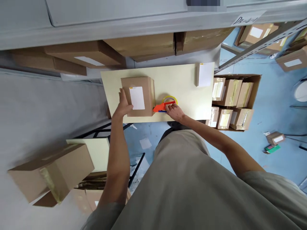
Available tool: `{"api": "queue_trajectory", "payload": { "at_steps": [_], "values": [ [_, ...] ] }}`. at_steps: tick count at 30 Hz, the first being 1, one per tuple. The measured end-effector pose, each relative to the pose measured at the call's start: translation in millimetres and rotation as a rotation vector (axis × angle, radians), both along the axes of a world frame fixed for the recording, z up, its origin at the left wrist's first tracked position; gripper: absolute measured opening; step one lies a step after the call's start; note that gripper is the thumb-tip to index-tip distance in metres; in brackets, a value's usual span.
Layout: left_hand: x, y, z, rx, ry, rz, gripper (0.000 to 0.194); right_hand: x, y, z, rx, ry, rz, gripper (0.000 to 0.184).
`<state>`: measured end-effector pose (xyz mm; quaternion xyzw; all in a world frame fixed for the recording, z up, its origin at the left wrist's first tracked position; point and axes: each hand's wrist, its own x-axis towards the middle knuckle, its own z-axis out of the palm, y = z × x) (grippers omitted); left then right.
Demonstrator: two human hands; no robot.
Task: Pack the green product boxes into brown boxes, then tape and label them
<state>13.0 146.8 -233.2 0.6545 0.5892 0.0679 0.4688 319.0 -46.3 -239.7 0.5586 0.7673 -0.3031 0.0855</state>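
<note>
A closed cardboard box with a white label on its upper face rests on the pale tabletop. My left hand lies against the box's left side, fingers stretched along the edge and thumb over the top near the label. In my right hand is an orange tape dispenser, gripped by its handle. It carries a yellow-rimmed roll of tape. The dispenser's front end meets the right side of the box, low down near the front corner.
A stack of white labels sits at the table's far right. Beside the table, a large open carton holds several taped boxes. A metal shelf with cartons runs along the back. At lower left stands an open carton.
</note>
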Motion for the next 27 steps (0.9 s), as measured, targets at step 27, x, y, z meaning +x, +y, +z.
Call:
{"api": "queue_trajectory", "payload": {
  "at_steps": [27],
  "values": [
    [166.2, -34.7, -8.1, 0.294, 0.091, 0.136, 0.101, 115.4, -67.6, -27.6, 0.0, -0.077, -0.295, 0.045]
  ]
}}
